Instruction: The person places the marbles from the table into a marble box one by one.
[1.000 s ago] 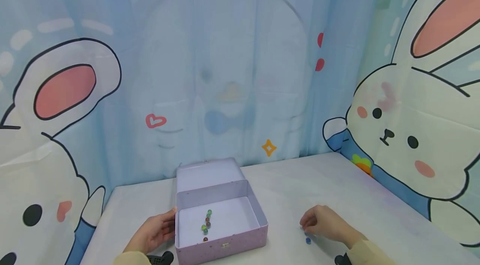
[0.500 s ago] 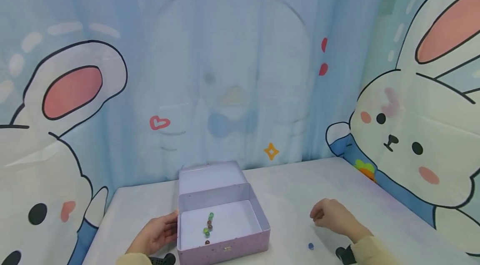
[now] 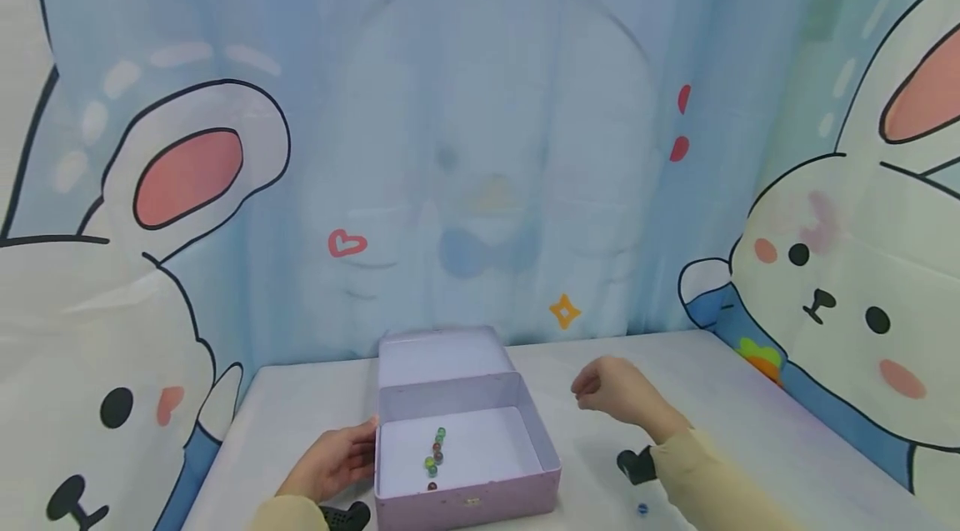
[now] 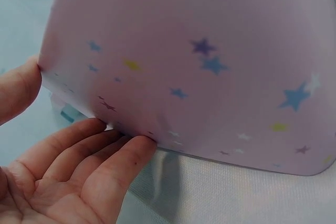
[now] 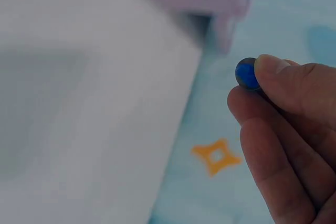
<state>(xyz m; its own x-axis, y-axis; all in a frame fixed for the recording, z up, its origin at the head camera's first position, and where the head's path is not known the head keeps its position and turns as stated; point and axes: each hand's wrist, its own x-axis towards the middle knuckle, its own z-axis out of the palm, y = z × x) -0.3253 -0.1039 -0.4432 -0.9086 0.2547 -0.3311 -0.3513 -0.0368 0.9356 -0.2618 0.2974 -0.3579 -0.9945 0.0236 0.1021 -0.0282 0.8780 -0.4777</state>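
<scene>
A lilac box (image 3: 472,506) stands on the table with its lid tipped back. Several green and brown marbles (image 3: 437,458) lie scattered on its white floor. My left hand (image 3: 330,460) holds the box's left side. Up close, the thumb and fingertips (image 4: 139,148) touch two edges around a corner of the star-printed wall (image 4: 178,72). My right hand (image 3: 618,389) is raised to the right of the box, pinching a blue marble (image 5: 248,73) between thumb and finger. A second blue marble (image 3: 642,508) lies on the table below the right forearm.
The white table (image 3: 570,464) reaches back to a blue curtain (image 3: 480,139) with cartoon rabbits at both sides. The lid (image 3: 442,356) stands open near the curtain. Black wrist devices (image 3: 637,464) sit under the sleeves.
My right hand has lifted from the table beside the blue marbles and moved up and left toward the box, one marble with it. My left hand stays at the box while the view shifts slightly.
</scene>
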